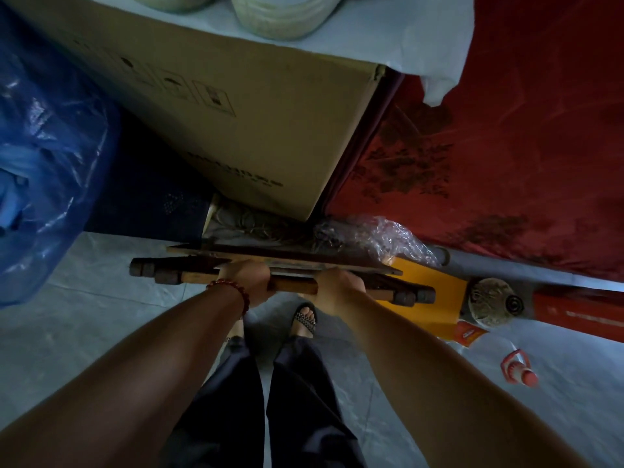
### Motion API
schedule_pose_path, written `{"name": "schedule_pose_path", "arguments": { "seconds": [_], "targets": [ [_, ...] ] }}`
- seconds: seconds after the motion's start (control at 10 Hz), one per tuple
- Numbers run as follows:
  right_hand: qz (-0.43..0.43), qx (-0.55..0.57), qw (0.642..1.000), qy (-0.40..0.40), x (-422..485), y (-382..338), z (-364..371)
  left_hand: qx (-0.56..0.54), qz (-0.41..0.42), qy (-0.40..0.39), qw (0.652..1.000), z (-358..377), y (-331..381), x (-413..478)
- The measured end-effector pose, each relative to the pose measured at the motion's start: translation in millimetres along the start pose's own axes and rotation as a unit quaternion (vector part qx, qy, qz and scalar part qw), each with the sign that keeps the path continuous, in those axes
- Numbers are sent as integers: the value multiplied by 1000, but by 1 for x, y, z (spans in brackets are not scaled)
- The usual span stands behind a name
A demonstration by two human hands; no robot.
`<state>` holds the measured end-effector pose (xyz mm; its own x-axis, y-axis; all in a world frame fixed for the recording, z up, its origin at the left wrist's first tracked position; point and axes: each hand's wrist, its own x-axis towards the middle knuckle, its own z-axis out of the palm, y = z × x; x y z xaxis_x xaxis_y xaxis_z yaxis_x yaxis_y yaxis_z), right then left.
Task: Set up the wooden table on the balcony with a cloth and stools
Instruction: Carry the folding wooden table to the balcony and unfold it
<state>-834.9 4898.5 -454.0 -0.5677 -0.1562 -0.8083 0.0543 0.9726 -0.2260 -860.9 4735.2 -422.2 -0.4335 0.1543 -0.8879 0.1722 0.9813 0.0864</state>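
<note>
A folded wooden table point(290, 261) is seen edge-on, held flat side upright just above the tiled floor, its dark round leg ends sticking out left and right. My left hand point(248, 282), with a red bead bracelet on the wrist, grips its near edge left of middle. My right hand point(339, 290) grips the same edge right of middle. No cloth for the table and no stools are in view.
A big cardboard box point(236, 106) stands right behind the table, a blue plastic bag point(44, 157) at left, a red patterned fabric point(506, 163) at right. Crumpled clear plastic point(388, 238), a yellow object point(435, 295) and a red bottle point(520, 369) lie at right. My sandalled feet stand below.
</note>
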Motion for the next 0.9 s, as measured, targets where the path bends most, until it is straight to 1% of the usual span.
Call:
{"name": "schedule_pose_path", "arguments": {
  "seconds": [0.1, 0.2, 0.3, 0.4, 0.6, 0.8, 0.9],
  "targets": [
    [5, 14, 1000, 3, -8, -1, -10, 1, 42, 76, 996, 10, -4, -5],
    [-1, 0, 1000, -19, -26, -5, -15, 18, 25, 59, 998, 11, -5, -25],
    [-12, 2, 999, -32, -47, -12, -13, -16, 18, 49, 998, 20, -9, -50],
    [-41, -35, 998, -44, -64, -26, -21, -80, 4, 72, 994, 25, -15, -77],
    [-89, -132, 985, -61, -97, -69, -31, -97, -23, 111, 989, 45, -36, -129],
    [-129, -237, 962, -41, -129, -136, -44, -156, -74, 132, 976, 62, -72, -190],
    [-142, -265, 952, -52, -144, -178, -47, -187, -96, 140, 968, 75, -98, -219]
  ]
}}
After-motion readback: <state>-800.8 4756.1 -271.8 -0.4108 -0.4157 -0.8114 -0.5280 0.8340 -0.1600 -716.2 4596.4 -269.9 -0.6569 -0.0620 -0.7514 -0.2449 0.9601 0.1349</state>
